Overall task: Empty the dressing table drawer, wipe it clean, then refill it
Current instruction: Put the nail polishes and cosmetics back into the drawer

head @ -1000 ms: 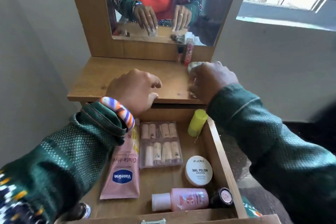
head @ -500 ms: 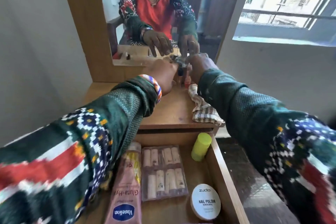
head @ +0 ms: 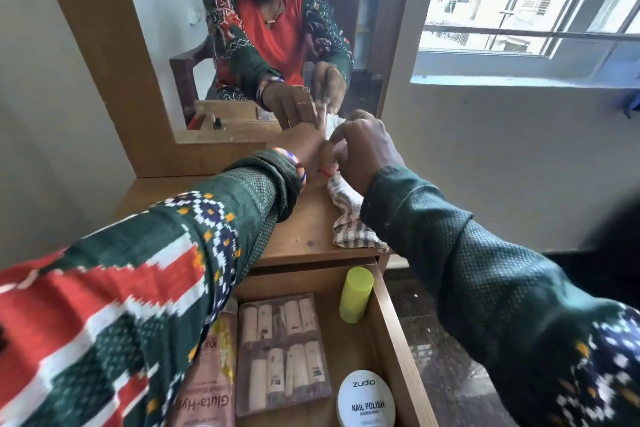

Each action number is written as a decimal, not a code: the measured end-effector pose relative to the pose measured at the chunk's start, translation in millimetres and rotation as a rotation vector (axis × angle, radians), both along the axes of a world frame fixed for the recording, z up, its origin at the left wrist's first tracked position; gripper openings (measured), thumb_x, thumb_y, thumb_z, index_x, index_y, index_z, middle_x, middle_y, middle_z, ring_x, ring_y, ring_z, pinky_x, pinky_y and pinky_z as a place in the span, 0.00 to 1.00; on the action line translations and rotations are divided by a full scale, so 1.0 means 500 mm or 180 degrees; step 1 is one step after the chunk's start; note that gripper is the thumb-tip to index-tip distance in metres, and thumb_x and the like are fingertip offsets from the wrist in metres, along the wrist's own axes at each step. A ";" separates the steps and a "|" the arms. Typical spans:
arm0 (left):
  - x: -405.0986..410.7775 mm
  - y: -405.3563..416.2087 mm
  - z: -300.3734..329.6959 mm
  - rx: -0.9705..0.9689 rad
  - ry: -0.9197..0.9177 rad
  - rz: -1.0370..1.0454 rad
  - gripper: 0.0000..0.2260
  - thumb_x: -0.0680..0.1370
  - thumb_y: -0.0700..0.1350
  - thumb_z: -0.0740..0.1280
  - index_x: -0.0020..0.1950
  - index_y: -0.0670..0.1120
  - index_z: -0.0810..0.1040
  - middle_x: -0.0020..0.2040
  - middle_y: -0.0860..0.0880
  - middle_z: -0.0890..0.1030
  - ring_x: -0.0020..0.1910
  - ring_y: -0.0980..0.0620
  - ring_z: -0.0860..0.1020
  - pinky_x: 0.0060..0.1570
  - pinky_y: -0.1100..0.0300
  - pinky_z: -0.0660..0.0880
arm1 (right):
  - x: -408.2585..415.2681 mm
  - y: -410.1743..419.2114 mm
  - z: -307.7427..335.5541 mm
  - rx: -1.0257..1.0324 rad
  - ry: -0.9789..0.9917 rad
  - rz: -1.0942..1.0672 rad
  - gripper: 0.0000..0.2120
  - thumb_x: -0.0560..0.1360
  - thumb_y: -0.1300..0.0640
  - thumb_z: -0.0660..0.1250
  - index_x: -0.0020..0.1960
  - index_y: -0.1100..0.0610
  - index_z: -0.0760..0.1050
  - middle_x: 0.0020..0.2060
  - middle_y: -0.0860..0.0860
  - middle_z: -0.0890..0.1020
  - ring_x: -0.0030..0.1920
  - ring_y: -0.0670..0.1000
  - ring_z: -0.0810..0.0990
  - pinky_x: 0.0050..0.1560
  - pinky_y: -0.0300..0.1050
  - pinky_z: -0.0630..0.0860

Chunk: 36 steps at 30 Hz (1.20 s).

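The wooden drawer (head: 398, 340) stands pulled out below me. It holds a pink lotion tube (head: 207, 392), a clear pack of small tubes (head: 282, 354), a yellow-green cylinder (head: 356, 295) and a white nail polish remover tub (head: 366, 399). Both arms reach to the back of the table top (head: 304, 229) by the mirror. My right hand (head: 367, 149) pinches a slim pink tube (head: 326, 158) with a red end. My left hand (head: 304, 146) is right beside it, its fingers hidden behind the hand. A striped cloth (head: 349, 218) lies under my right wrist.
The mirror (head: 277, 45) in its wooden frame rises straight behind the table top and shows both hands meeting at the tube. A barred window (head: 536, 10) is in the wall to the right. Dark floor lies right of the drawer.
Both hands left the front edge of the table top and reached to its back by the mirror. My view rose and leaned in. The right hand now holds the slim pink tube.
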State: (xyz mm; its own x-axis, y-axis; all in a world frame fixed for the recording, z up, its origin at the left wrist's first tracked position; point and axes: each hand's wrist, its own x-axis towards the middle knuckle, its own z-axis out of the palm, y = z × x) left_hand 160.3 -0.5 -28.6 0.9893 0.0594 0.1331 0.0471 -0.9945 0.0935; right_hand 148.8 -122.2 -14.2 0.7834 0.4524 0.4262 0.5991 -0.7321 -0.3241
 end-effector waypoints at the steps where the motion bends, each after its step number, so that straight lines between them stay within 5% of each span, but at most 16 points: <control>1: 0.002 0.002 -0.004 0.0023 -0.0029 0.0026 0.12 0.75 0.39 0.63 0.55 0.38 0.80 0.59 0.39 0.79 0.59 0.38 0.77 0.58 0.49 0.74 | -0.003 -0.004 -0.001 0.0059 -0.0029 0.0046 0.14 0.72 0.70 0.61 0.53 0.62 0.81 0.56 0.59 0.77 0.53 0.60 0.78 0.55 0.50 0.76; 7: -0.019 0.002 -0.003 0.0194 -0.0037 0.0216 0.07 0.75 0.37 0.65 0.48 0.37 0.81 0.51 0.38 0.82 0.51 0.37 0.79 0.44 0.52 0.72 | -0.028 -0.015 0.001 0.0450 0.0222 0.0212 0.11 0.70 0.65 0.66 0.46 0.55 0.84 0.48 0.55 0.81 0.44 0.49 0.75 0.48 0.38 0.74; 11: -0.070 -0.003 0.028 -0.0316 -0.0357 0.0179 0.06 0.70 0.36 0.69 0.44 0.41 0.84 0.46 0.44 0.83 0.48 0.43 0.80 0.41 0.59 0.70 | -0.060 -0.043 0.028 0.0653 0.0504 0.0302 0.06 0.69 0.63 0.70 0.45 0.57 0.83 0.46 0.54 0.83 0.46 0.52 0.81 0.49 0.43 0.79; 15: -0.169 -0.015 0.055 -0.0876 -0.0855 0.0153 0.07 0.70 0.37 0.69 0.45 0.43 0.84 0.40 0.49 0.79 0.42 0.53 0.75 0.40 0.63 0.68 | -0.090 -0.090 0.045 0.0159 0.0911 0.0608 0.06 0.68 0.60 0.74 0.44 0.56 0.83 0.43 0.50 0.84 0.42 0.47 0.81 0.45 0.37 0.80; 19: -0.278 -0.023 0.048 -0.1572 -0.0390 -0.0050 0.05 0.70 0.38 0.72 0.44 0.43 0.84 0.37 0.46 0.83 0.34 0.55 0.77 0.40 0.62 0.76 | -0.119 -0.128 0.022 -0.0444 0.1251 0.0775 0.08 0.67 0.58 0.74 0.46 0.54 0.84 0.36 0.43 0.81 0.36 0.42 0.79 0.38 0.29 0.76; 22: -0.321 -0.035 0.020 -0.1864 0.0039 -0.0185 0.06 0.69 0.37 0.73 0.44 0.43 0.85 0.40 0.45 0.85 0.39 0.53 0.80 0.45 0.60 0.77 | -0.135 -0.148 -0.014 -0.0696 0.1391 0.0687 0.09 0.66 0.58 0.75 0.46 0.52 0.84 0.38 0.45 0.83 0.40 0.45 0.81 0.44 0.33 0.76; 26: -0.327 -0.073 -0.055 -0.1721 0.0324 -0.0145 0.07 0.69 0.35 0.72 0.46 0.42 0.85 0.43 0.42 0.85 0.43 0.48 0.82 0.46 0.57 0.78 | -0.148 -0.157 -0.081 -0.0933 0.1294 0.0545 0.09 0.66 0.60 0.75 0.46 0.54 0.83 0.36 0.46 0.79 0.39 0.44 0.75 0.32 0.20 0.67; 31: -0.304 -0.110 -0.148 -0.1568 0.0482 -0.0007 0.09 0.68 0.38 0.73 0.48 0.41 0.83 0.47 0.44 0.84 0.47 0.50 0.81 0.47 0.61 0.75 | -0.151 -0.168 -0.145 -0.0988 0.1303 0.0339 0.09 0.65 0.61 0.72 0.36 0.47 0.79 0.30 0.41 0.75 0.34 0.42 0.74 0.37 0.31 0.71; 36: -0.284 -0.133 -0.192 -0.1829 0.0493 0.0150 0.13 0.67 0.36 0.74 0.50 0.40 0.80 0.48 0.43 0.84 0.48 0.47 0.81 0.48 0.59 0.77 | -0.153 -0.175 -0.180 -0.1059 0.1180 0.0249 0.10 0.67 0.58 0.69 0.32 0.45 0.75 0.34 0.45 0.77 0.39 0.49 0.74 0.45 0.41 0.75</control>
State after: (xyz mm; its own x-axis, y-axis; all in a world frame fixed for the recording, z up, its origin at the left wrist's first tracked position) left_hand 18.2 -67.2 -124.8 0.9892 0.1235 -0.0789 0.1460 -0.7831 0.6045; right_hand 72.4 -209.8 -104.2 0.8131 0.5799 -0.0518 0.5451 -0.7895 -0.2821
